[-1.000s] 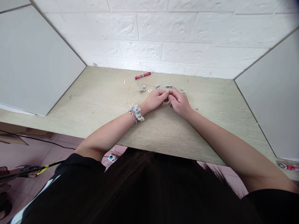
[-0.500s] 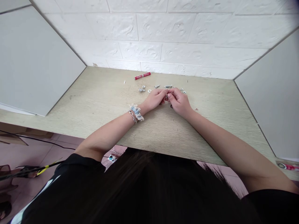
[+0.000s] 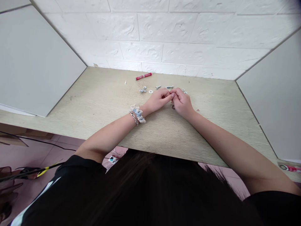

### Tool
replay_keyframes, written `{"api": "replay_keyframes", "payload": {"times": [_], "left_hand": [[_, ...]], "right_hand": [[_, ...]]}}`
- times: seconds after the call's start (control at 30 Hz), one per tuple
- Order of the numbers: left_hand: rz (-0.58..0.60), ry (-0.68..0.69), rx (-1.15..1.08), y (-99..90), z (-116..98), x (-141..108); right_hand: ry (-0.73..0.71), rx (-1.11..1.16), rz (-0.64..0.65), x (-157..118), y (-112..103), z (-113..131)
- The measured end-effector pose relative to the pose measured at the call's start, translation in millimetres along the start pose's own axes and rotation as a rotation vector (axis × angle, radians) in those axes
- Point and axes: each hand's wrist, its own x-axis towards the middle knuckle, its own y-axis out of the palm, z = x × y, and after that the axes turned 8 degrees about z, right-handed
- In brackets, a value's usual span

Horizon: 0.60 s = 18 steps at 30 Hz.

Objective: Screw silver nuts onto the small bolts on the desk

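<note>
My left hand [image 3: 158, 99] and my right hand [image 3: 182, 102] meet fingertip to fingertip over the tabletop [image 3: 155, 131]. Both are closed in a pinch, and what they hold between them is hidden by the fingers. A small metallic piece [image 3: 173, 107] peeks out under the right hand; its kind is not clear. Just beyond the hands lie a bolt [image 3: 158, 87] and a longer bolt [image 3: 169, 87]. A flat washer [image 3: 150, 92], a nut [image 3: 145, 87] and a bolt with a nut on it [image 3: 142, 91] rest left of them. Two nuts [image 3: 183, 90] sit beyond the right hand.
A red marker-like tube [image 3: 143, 76] lies near the white brick wall [image 3: 150, 51]. Grey panels [image 3: 37, 59] bound the table at left and right. A red cylinder [image 3: 291, 168] is at the far right edge. Another person's foot [image 3: 30, 172] shows at lower left.
The left thumb has stretched out to the right against the right hand's fingertips, covering the small metal glint that showed between the hands. The loose hardware has stayed in place.
</note>
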Motion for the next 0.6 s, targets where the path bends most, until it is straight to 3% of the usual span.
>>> {"api": "replay_keyframes", "payload": {"times": [0.13, 0.4, 0.6], "left_hand": [[0.014, 0.021, -0.074, 0.1, 6, 2], [0.167, -0.057, -0.272, -5.6, 11, 6], [0.102, -0.067, -0.222, -5.3, 11, 5]], "right_hand": [[-0.009, -0.002, -0.001, 0, 0, 0], [0.016, 0.006, -0.005, 0, 0, -2], [0.041, 0.027, 0.011, 0, 0, -5]]}}
